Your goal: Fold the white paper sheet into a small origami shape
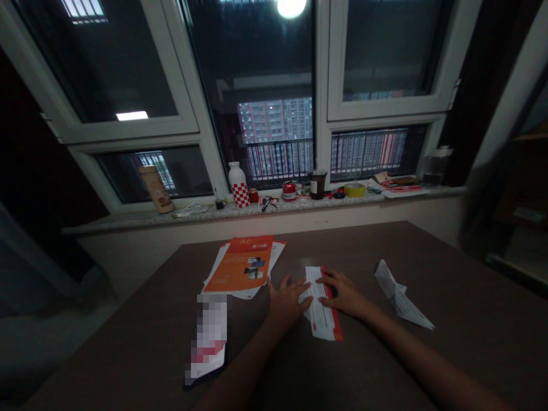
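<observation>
A long folded sheet of paper (322,311), white with a red-orange strip along its right side, lies on the table in front of me. My left hand (287,301) rests at its left edge, fingers spread and the tips touching the white part. From the other side my right hand (345,292) reaches over the red edge, its fingers apart and pressing on the sheet. Parts of the paper are hidden under the fingertips. To the right lies a folded white paper boat shape (400,297) with printed lines.
An orange printed booklet (242,265) lies on white sheets at the back left. A phone (208,342) with a blurred screen is nearer me. On the windowsill (201,216) stand a checkered bottle (238,185), a tan bottle (156,189), a dark cup (317,185) and yellow tape (354,189).
</observation>
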`<state>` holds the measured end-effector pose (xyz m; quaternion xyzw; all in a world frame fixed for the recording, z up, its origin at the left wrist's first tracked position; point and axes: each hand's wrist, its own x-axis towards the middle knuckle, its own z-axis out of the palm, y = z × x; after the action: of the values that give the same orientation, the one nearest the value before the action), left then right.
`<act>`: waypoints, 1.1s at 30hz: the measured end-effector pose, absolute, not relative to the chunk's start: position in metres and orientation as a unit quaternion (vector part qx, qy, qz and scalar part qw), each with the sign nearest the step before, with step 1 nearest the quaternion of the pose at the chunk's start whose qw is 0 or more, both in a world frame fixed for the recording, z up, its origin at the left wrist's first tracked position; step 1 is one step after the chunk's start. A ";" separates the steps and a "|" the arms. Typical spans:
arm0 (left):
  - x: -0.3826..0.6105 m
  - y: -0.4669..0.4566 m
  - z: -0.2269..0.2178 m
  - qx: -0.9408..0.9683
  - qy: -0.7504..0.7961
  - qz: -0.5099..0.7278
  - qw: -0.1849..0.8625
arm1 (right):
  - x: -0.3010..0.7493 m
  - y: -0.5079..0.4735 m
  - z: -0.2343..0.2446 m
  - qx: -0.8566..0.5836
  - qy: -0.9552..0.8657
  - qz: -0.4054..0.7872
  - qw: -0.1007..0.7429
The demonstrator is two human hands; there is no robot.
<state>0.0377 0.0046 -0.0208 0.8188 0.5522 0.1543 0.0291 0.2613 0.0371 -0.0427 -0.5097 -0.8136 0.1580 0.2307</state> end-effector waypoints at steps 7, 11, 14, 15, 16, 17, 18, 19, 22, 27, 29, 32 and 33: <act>0.039 0.003 -0.021 0.830 0.526 0.187 0.001 | 0.258 0.028 -0.038 -0.513 -0.815 0.139 0.230; 0.038 0.001 -0.021 0.839 0.507 0.196 0.017 | 0.254 0.030 -0.034 -0.543 -0.799 0.117 0.231; 0.039 0.000 -0.022 0.835 0.519 0.182 0.027 | 0.253 0.034 -0.033 -0.563 -0.786 0.114 0.229; 0.039 -0.001 -0.022 0.832 0.525 0.176 0.029 | 0.254 0.036 -0.033 -0.564 -0.785 0.115 0.228; 0.039 -0.001 -0.022 0.831 0.529 0.170 0.031 | 0.255 0.037 -0.034 -0.562 -0.787 0.117 0.227; 0.039 -0.001 -0.022 0.829 0.533 0.165 0.032 | 0.256 0.038 -0.035 -0.558 -0.790 0.120 0.225; 0.039 -0.001 -0.022 0.829 0.535 0.162 0.031 | 0.258 0.039 -0.036 -0.552 -0.794 0.123 0.224; 0.039 -0.001 -0.022 0.829 0.536 0.159 0.031 | 0.260 0.040 -0.037 -0.546 -0.797 0.127 0.223; 0.038 0.000 -0.023 0.828 0.537 0.161 0.031 | 0.266 0.040 -0.039 -0.526 -0.809 0.140 0.220; 0.036 0.003 -0.025 0.830 0.534 0.160 0.032 | 0.272 0.036 -0.039 -0.501 -0.822 0.163 0.216; 0.036 0.004 -0.025 0.831 0.533 0.156 0.033 | 0.274 0.033 -0.037 -0.494 -0.826 0.174 0.209; 0.036 0.005 -0.024 0.830 0.536 0.150 0.033 | 0.277 0.030 -0.033 -0.485 -0.832 0.188 0.194; 0.036 0.005 -0.024 0.830 0.537 0.150 0.032 | 0.278 0.029 -0.031 -0.483 -0.833 0.192 0.188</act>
<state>0.0365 0.0049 -0.0241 0.8298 0.5366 0.1496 0.0316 0.2777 0.0288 -0.0313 -0.4833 -0.8332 0.1919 0.1880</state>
